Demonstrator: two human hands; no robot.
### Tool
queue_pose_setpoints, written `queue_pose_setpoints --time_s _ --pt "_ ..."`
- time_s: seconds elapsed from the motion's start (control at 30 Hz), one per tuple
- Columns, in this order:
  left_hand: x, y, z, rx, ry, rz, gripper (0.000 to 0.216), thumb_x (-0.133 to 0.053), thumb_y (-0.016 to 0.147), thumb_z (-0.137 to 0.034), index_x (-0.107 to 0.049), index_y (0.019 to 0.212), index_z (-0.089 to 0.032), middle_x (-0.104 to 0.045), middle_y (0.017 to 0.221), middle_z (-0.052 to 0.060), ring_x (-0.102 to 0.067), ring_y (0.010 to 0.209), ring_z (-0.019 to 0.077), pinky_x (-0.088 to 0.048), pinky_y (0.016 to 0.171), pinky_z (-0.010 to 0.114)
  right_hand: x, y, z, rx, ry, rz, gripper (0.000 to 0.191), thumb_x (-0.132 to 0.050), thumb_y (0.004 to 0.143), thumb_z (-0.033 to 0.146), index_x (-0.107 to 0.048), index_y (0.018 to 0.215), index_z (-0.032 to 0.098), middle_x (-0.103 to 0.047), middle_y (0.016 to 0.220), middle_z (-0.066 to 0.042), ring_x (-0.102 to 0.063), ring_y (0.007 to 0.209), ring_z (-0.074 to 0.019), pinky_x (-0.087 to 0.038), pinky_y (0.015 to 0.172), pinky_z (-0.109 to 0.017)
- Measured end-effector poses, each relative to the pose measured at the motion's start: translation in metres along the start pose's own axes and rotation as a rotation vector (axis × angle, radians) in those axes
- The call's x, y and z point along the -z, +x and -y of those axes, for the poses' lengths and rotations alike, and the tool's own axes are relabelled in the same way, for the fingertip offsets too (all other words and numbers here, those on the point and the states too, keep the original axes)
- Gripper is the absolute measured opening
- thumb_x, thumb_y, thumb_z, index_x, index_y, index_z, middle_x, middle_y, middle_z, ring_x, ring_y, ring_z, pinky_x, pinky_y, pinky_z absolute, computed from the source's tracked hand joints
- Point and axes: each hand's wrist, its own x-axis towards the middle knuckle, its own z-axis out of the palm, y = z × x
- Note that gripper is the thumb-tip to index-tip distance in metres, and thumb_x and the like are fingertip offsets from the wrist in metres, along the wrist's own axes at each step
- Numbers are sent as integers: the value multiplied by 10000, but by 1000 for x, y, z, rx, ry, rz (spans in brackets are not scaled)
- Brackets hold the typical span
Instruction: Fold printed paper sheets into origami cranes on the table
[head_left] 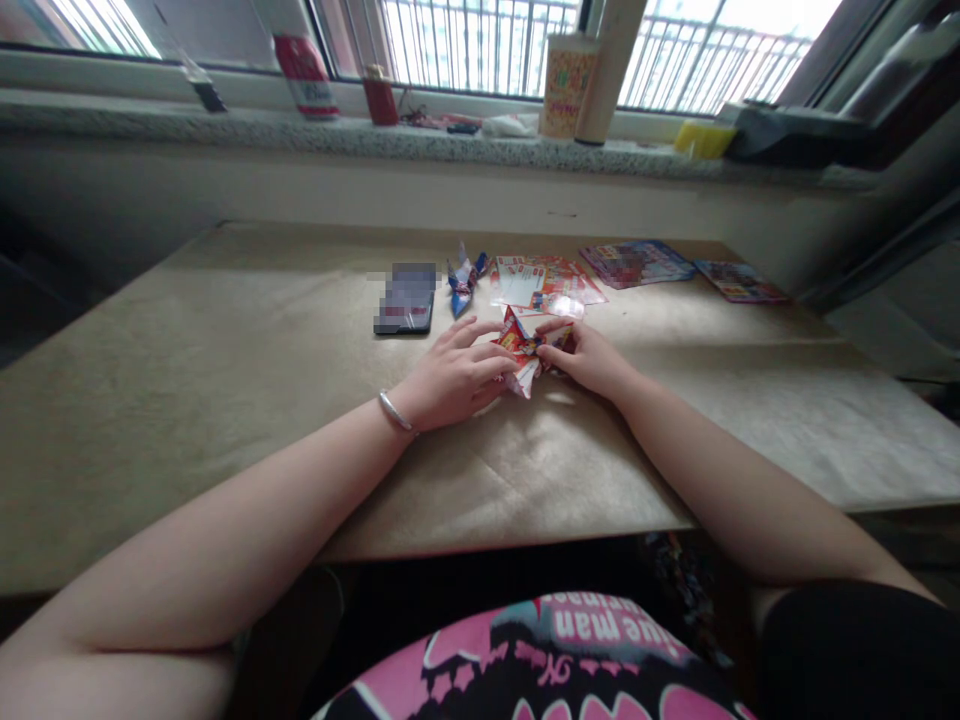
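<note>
Fingers: left hand [461, 368] lay extended on the folded paper [517, 345]; right hand [592, 358] pinched its right side.
Place: on the table [465, 480], between both hands.
Flaps: seemed light, crisp, easily creased.
Folds: thickest layers probably offered the safest hold.

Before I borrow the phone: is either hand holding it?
No, the phone lies on the table; the left hand and right hand touch paper.

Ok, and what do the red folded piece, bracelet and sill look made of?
Red folded piece: likely printed paper, perhaps glossy; it has sharp folded points. Bracelet: probably polished metal, given its silvery shine. Sill: stone or an imitation, finish unclear; dark specks on pale gray.
</note>
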Motion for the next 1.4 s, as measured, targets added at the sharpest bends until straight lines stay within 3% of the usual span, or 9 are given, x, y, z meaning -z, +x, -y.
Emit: queue_pose_setpoints --time_s 0.17,0.3,0.63,0.87,1.13,1.3,1.4 --pt "-1 -1 -1 25 15 -8 239 -545 927 -308 -688 1116 -273 -718 1129 3 -461 1314 262 -228 1182 527 7 -1 -4 -14 168 155 467 -735 726 375 -537 1126 239 -685 934 -11 -652 758 -168 -550 687 -321" --pt "0 0 -3 8 7 5 244 -537 936 -341 -688 1118 -277 -724 1109 2 -464 1315 250 -151 1209 546 12 0 -7 -52 202 202 498 -775 676 352 -536 1096 232 -691 898 -10 -658 755 -170 -547 689 -316" --pt "-3 -3 -11 -72 62 56 274 -560 914 -351 -657 1169 -334 -694 1175 -27 -368 1407 253 -7 1229 573 9 -3 2 13 -100 84 398 -754 673 338 -632 1019 185 -655 801 -10 -542 630 -124 -466 609 -276" --pt "-4 -5 -16 -84 94 51 298 -572 885 -328 -662 1169 -341 -687 1167 -19 -283 1453 269 43 1225 582 19 -1 -3 -1 -165 166 433 -732 703 330 -660 1109 198 -674 829 -13 -530 610 -117 -449 569 -257" --pt "1 -6 -17 -78 163 7 228 -561 889 -370 -690 1067 -306 -650 1242 -22 -255 1470 258 100 1228 538 35 -1 -8 53 -128 251 441 -726 707 288 -680 1143 238 -698 1126 -52 -659 952 -200 -545 867 -354" --pt "3 -6 -16 -65 162 40 349 -583 862 -507 -677 1094 -264 -646 1250 25 -250 1466 302 88 1220 575 30 -3 -6 86 -215 228 408 -687 739 257 -675 1147 235 -693 1156 -53 -651 1013 -217 -535 915 -382" --pt "3 -4 -19 -58 132 103 314 -577 879 -469 -675 1106 -276 -675 1198 27 -299 1444 299 49 1221 592 27 -4 -2 116 -296 177 426 -693 721 201 -673 1146 238 -688 1146 -65 -645 998 -227 -534 911 -406"
